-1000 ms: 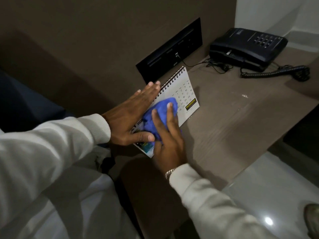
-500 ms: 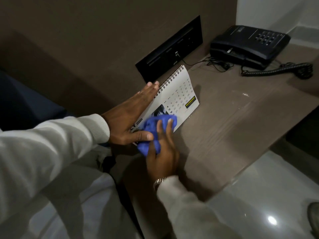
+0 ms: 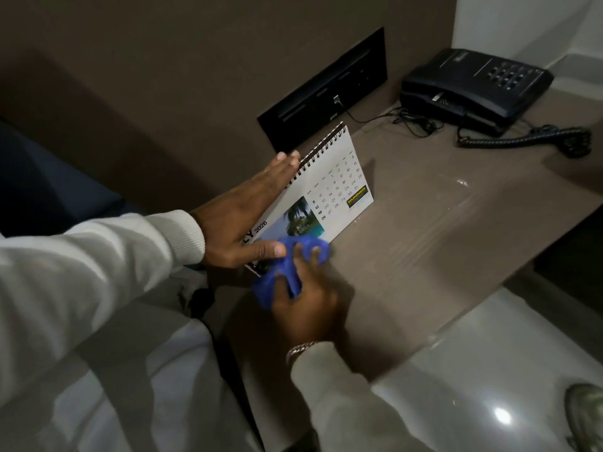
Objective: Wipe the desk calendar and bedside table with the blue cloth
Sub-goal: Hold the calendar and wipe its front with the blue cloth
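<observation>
A white spiral-bound desk calendar (image 3: 329,187) stands tilted on the brown bedside table (image 3: 424,230), showing a beach photo and a date grid. My left hand (image 3: 241,220) lies flat against its left side and top edge, thumb across the lower front, steadying it. My right hand (image 3: 310,301) presses a bunched blue cloth (image 3: 287,265) against the calendar's bottom front edge where it meets the table. The cloth hides the lower left corner of the page.
A black telephone (image 3: 473,86) with a coiled cord (image 3: 522,138) sits at the table's back right. A black socket panel (image 3: 326,89) is set into the brown wall behind the calendar. Glossy pale floor (image 3: 489,370) lies beyond the table's front edge; a shoe (image 3: 587,415) shows at bottom right.
My right hand has dragged the blue cloth down the calendar's face from its middle to the bottom edge, uncovering the photo. My left hand has stayed on the calendar.
</observation>
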The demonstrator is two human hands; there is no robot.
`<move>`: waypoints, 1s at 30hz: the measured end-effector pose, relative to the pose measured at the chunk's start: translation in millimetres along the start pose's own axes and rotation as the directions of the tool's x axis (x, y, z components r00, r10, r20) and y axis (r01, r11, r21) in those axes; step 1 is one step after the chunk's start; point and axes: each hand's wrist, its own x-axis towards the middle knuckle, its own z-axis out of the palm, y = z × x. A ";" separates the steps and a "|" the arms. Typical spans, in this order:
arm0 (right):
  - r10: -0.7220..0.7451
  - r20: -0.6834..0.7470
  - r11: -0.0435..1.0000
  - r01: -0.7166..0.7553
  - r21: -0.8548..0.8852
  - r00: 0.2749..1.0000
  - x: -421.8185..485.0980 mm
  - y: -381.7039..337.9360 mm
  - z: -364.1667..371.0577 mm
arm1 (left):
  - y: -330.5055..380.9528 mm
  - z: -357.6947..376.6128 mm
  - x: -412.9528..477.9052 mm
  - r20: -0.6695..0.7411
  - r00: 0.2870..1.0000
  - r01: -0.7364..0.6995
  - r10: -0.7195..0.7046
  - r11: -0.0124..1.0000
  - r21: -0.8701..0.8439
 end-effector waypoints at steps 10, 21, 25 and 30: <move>0.046 -0.152 0.976 -0.012 0.218 0.987 89.8 3.4 -21.2 | -3.6 1.3 -0.6 0.015 1.000 0.016 -0.016 1.000 0.021; -0.018 0.342 0.898 0.166 -0.408 0.939 41.1 12.6 -18.8 | -4.7 -5.4 1.2 0.017 0.998 0.059 -0.062 0.989 0.136; -0.156 0.698 0.725 0.561 -0.399 0.699 30.2 17.2 -30.4 | -9.1 -7.3 2.4 0.032 0.995 0.079 -0.090 0.964 0.253; -0.222 0.871 0.528 0.805 -0.270 0.438 87.6 29.1 -59.8 | -14.9 0.0 2.0 -0.026 0.993 0.119 -0.116 0.951 0.284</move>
